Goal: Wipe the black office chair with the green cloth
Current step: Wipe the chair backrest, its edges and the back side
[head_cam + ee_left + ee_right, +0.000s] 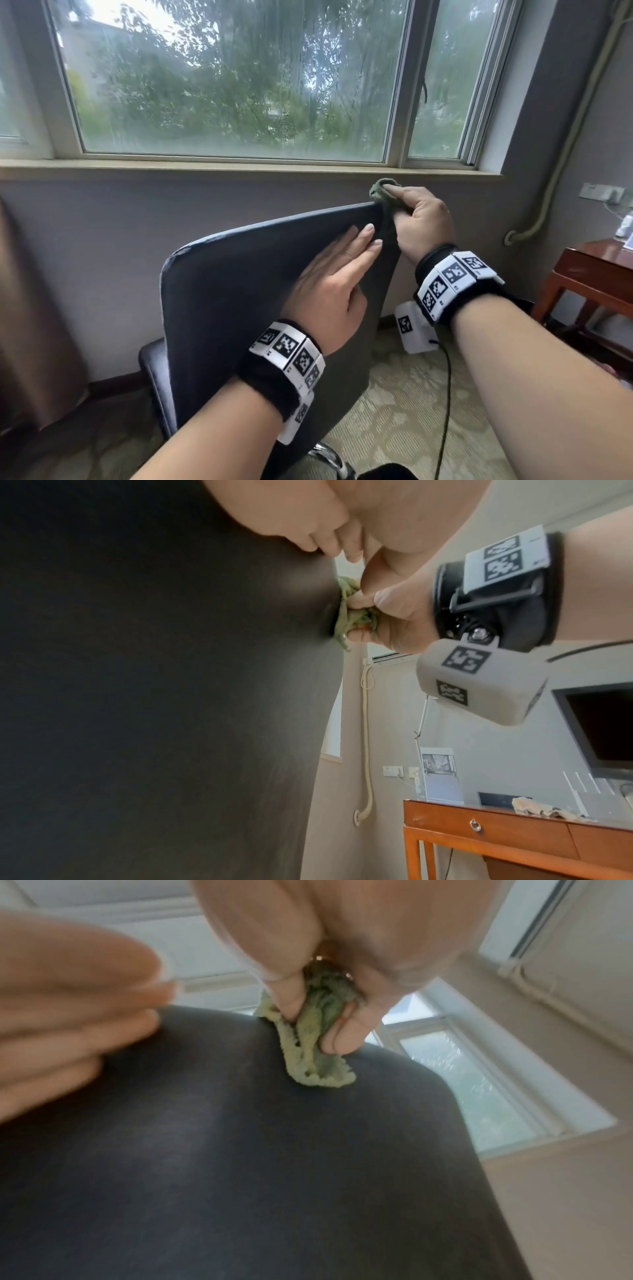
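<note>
The black office chair stands before me with its backrest turned my way, under the window. My left hand lies flat on the upper back of the backrest, fingers straight. My right hand grips the bunched green cloth and holds it against the backrest's top right corner. The right wrist view shows the cloth pinched between fingers and thumb, its lower edge touching the chair's top edge. In the left wrist view the cloth sits at the backrest's side edge.
A wooden desk stands at the right by the wall, with a monitor and a pale rag on it. A black cable hangs from my right wrist over the patterned carpet. The window sill runs just behind the chair.
</note>
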Available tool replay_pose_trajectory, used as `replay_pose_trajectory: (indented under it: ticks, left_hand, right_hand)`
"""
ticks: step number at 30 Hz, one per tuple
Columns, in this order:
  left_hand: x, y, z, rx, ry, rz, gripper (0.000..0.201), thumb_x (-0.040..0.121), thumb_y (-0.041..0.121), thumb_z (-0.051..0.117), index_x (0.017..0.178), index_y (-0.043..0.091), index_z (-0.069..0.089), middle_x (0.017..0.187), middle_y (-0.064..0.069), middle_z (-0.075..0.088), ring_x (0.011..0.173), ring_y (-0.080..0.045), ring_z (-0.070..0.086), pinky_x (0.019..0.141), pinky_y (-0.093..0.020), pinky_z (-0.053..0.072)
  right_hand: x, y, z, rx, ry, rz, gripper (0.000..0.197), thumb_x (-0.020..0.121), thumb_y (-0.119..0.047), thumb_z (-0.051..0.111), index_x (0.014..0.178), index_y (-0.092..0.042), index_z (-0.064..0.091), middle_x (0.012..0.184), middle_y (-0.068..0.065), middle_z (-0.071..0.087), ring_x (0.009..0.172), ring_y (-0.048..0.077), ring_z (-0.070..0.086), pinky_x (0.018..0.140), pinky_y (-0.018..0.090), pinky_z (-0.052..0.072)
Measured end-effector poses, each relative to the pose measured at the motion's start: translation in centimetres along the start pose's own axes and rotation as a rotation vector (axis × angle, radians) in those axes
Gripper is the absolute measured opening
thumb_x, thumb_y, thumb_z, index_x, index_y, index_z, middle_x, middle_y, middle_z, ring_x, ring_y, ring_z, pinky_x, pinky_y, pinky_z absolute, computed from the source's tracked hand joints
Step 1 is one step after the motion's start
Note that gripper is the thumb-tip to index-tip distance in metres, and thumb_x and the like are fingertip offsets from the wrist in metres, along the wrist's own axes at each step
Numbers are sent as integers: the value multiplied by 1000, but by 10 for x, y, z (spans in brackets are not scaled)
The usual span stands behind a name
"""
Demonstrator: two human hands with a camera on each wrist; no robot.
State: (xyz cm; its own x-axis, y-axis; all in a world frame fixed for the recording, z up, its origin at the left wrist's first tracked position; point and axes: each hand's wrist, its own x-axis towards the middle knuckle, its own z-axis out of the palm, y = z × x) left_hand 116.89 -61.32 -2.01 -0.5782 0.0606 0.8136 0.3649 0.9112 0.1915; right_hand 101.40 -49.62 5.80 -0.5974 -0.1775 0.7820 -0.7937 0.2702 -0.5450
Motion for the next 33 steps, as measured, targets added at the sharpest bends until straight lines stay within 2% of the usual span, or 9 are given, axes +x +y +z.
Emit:
replay_pose_trajectory:
  ticks: [4, 7, 10, 14, 18, 22, 26, 30, 33]
  left_hand:
    - [0, 0, -4, -73, 36, -13, 71, 85, -9, 55, 153, 12, 51, 166, 3, 37, 157, -8, 25, 121, -43, 38]
    - [0, 2, -10, -88, 57, -27, 68, 86, -8, 57, 151, 13, 55, 165, 5, 40, 154, -5, 30, 122, -38, 38]
    - [-10, 8, -21, -133, 117, -118, 57, 89, -2, 60, 142, 16, 64, 159, 10, 48, 137, -7, 53, 114, -30, 46]
    - [-32, 27, -53, -90, 182, -81, 32, 89, 1, 64, 116, 13, 77, 127, 5, 70, 112, -11, 66, 97, -31, 55]
    - [-45, 41, -91, 153, 419, -5, 25, 87, 8, 69, 109, 15, 77, 108, 4, 68, 101, -19, 62, 94, -36, 52]
    - [-52, 36, -103, 154, 582, -268, 63, 82, 36, 80, 137, 18, 55, 123, 3, 52, 115, -17, 46, 102, -46, 46]
    - [-62, 16, -95, -153, 641, -726, 101, 70, 48, 89, 150, 31, 29, 129, 6, 43, 121, -18, 45, 106, -52, 46]
    - [-69, 7, -90, -191, 643, -820, 108, 66, 46, 92, 152, 35, 26, 124, 7, 47, 114, -18, 50, 104, -47, 48]
    - [-68, 4, -89, -204, 624, -875, 100, 66, 47, 93, 148, 32, 37, 110, 16, 53, 105, -11, 56, 98, -36, 49]
  right_hand:
    - [-2, -11, 10, -60, 15, 18, 40, 88, -3, 59, 113, -27, 79, 117, -7, 71, 111, 10, 64, 102, 12, 41]
    - [-6, -9, 9, -37, -11, -31, 36, 90, -8, 63, 114, -29, 78, 117, -10, 71, 111, 8, 64, 105, 20, 45]
    - [2, 1, 6, -47, 15, 32, 33, 92, -10, 67, 116, -30, 78, 119, -10, 72, 113, 9, 64, 105, 17, 43]
    - [10, 4, 13, -42, 69, 173, 35, 90, -10, 63, 114, -30, 78, 121, -7, 73, 115, 13, 65, 109, 21, 43]
    - [23, 32, 19, -35, 67, 248, 40, 82, -18, 60, 107, -45, 75, 114, -13, 75, 112, 14, 69, 108, 29, 49]
    - [3, -19, 13, -31, 64, 192, 42, 81, -8, 56, 105, -30, 81, 114, -6, 73, 110, 19, 68, 105, 34, 51]
    - [-22, -33, 7, -87, 3, -53, 36, 90, -5, 63, 114, -26, 79, 111, -7, 69, 103, 11, 62, 100, 20, 44]
    - [-8, -22, 7, -130, 23, -2, 41, 89, 0, 59, 117, -23, 78, 115, 0, 70, 110, 22, 64, 101, 17, 41]
    - [-17, -40, 18, -111, 52, -42, 41, 87, 1, 56, 111, -22, 80, 110, 1, 68, 107, 22, 63, 103, 25, 46]
